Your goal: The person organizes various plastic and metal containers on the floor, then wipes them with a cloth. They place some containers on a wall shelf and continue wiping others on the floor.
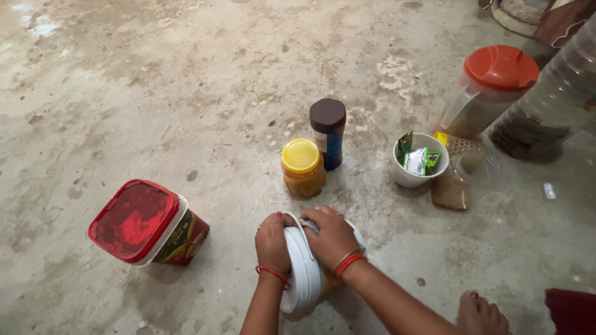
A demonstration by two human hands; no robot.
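Both my hands grip a white round container (303,279) with a white lid and thin handle, tilted on the concrete floor at the bottom centre. My left hand (274,242) presses on the lid's left edge. My right hand (332,236) wraps over the top of the lid and handle. Red bangles circle both wrists. Just beyond the hands stands a jar with a yellow lid (302,166) and a taller jar with a dark brown lid (328,131).
A square tub with a red lid (144,222) sits at left. At right are a white cup holding sachets (417,160), a clear jar lying open (462,180), an orange-lidded jug (487,90) and a large plastic bottle (552,102). My foot (479,315) is at lower right.
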